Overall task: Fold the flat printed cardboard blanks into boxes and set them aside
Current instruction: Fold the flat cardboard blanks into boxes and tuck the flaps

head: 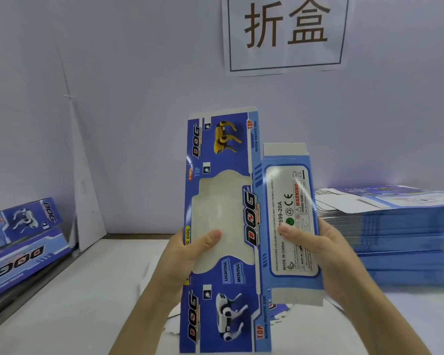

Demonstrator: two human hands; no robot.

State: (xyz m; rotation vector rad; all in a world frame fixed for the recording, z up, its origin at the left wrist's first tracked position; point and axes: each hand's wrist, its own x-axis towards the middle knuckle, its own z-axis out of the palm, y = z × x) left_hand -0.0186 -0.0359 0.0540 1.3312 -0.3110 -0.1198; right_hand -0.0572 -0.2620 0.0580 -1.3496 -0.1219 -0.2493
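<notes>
Opening the sleeve along its long creases looks to be the step in hand. The flat blue printed cardboard blank with clear window [231, 206] is held up at centre frame, above the white table [100, 290].

Left hand [190, 252] grips the 9 o'clock edge, with the thumb [210, 237] pressed on the window film and the fingers hidden behind. Right hand [326, 252] pinches the pale-blue warning-text panel [290, 201] on the 3 o'clock side, thumb on its front.

To do it well: set the thumbs close to the crease between the panels and swing the pale panel back squarely, so the window does not buckle.

The long axis runs 12 to 6 o'clock. The yellow-dog end is at 12, the white-dog end at 6, and the printed face is toward the wearer.

A stack of flat blanks [400, 226] lies at 3 o'clock and folded boxes [23, 221] at 9.
</notes>
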